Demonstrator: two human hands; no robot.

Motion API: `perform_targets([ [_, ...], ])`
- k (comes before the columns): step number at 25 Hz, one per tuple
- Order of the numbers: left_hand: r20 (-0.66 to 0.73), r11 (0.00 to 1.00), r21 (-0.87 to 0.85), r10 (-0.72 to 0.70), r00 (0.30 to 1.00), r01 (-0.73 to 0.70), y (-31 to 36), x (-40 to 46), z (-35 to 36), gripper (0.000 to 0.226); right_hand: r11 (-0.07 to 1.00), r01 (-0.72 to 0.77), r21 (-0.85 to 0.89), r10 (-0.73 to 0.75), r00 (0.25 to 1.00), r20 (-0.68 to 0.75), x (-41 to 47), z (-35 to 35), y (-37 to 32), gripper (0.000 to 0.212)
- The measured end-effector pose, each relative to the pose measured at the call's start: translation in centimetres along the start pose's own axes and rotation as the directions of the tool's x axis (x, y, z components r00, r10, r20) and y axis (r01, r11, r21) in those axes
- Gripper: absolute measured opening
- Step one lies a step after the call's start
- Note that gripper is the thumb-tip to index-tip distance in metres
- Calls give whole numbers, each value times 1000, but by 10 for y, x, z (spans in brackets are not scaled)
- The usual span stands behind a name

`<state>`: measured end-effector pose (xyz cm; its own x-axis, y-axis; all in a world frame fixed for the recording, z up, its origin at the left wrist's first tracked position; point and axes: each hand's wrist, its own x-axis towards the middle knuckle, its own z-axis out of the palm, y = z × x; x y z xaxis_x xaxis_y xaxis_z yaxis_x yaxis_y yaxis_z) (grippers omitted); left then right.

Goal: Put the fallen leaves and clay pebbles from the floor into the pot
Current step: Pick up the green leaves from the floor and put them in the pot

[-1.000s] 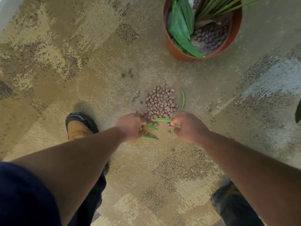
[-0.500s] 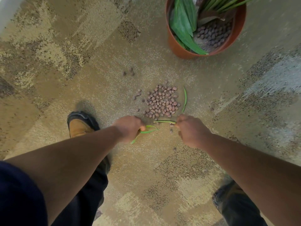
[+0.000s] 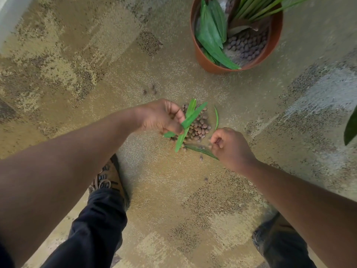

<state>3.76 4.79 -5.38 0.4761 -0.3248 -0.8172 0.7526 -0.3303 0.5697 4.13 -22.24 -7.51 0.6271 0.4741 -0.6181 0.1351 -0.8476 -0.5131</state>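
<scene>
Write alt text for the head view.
The left hand holds green leaves above a pile of clay pebbles on the carpet, while the right hand pinches another leaf on the floor. A terracotta pot stands beyond.

- Floor (image 3: 81,60): mottled tan carpet.
- Clay pebbles (image 3: 199,128) heaped between the left hand (image 3: 160,117) and right hand (image 3: 229,146).
- Leaf (image 3: 216,118) beside the heap.
- Pot (image 3: 212,63) stands beyond both hands.
</scene>
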Motion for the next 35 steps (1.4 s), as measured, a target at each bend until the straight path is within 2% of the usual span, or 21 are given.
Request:
perform_targets([
  [2, -50, 997, -46, 61, 997, -63, 15, -4, -2, 20, 998, 14, 68, -6, 994, -111, 1, -5, -8, 11],
  [4, -158, 975, -141, 148, 976, -171, 35, -8, -1, 20, 970, 61, 235, 19, 946, -325, 7, -19, -24, 9],
  [7, -393, 876, -334, 207, 896, -349, 73, -6, -1, 17, 793, 248, 556, 113, 838, -534, 29, -58, -58, 13],
  [10, -542, 801, -421, 153, 826, -425, 117, 9, -3, 23, 754, 332, 567, 101, 795, -599, 55, -98, -82, 11],
  [11, -568, 799, -434, 115, 815, -416, 130, 15, -4, 25, 767, 301, 567, 108, 810, -577, 63, -107, -86, 7],
  [13, -572, 803, -473, 34, 820, -363, 149, 25, -6, 19, 824, 175, 539, 161, 840, -518, 79, -121, -86, 15],
  [16, -581, 803, -502, -38, 813, -321, 161, 35, -9, 8, 924, 45, 379, 167, 845, -508, 95, -130, -83, 29],
  [17, -601, 827, -463, -29, 799, -319, 161, 36, -7, 14, 947, 41, 319, 137, 847, -514, 95, -129, -83, 29],
  [18, -639, 890, -341, 18, 769, -304, 159, 35, -3, 20, 962, 47, 270, 103, 850, -516, 94, -127, -82, 28],
  [19, -676, 954, -139, 104, 730, -265, 155, 33, 1, 24, 969, 57, 239, 73, 860, -504, 92, -124, -80, 26],
  [20, -690, 972, 103, 223, 689, -212, 148, 32, 6, 28, 973, 66, 221, 48, 878, -477, 89, -120, -77, 22],
  [21, -659, 927, 342, 354, 664, -155, 139, 31, 8, 29, 977, 72, 201, 24, 899, -437, 87, -117, -73, 18],
  [22, -594, 839, 534, 460, 660, -104, 131, 30, 9, 27, 983, 74, 168, -2, 919, -394, 84, -114, -69, 16],
  [24, -470, 676, 736, 548, 692, -36, 117, 33, 7, 28, 998, 56, 32, -43, 947, -317, 82, -109, -61, 18],
  [27, -396, 603, 797, 556, 731, -27, 106, 45, 8, 41, 983, 51, -175, -104, 945, -309, 81, -104, -55, 36],
  [30, -419, 614, 789, 557, 717, -16, 99, 52, 13, 60, 979, 45, -200, -130, 891, -436, 77, -101, -53, 54],
  [33, -434, 655, 752, 574, 694, -72, 98, 53, 10, 67, 977, 37, -210, -144, 841, -521, 72, -100, -51, 54],
  [35, -428, 677, 729, 567, 704, -102, 99, 52, 10, 63, 959, 87, -271, -211, 858, -468, 72, -100, -48, 50],
])
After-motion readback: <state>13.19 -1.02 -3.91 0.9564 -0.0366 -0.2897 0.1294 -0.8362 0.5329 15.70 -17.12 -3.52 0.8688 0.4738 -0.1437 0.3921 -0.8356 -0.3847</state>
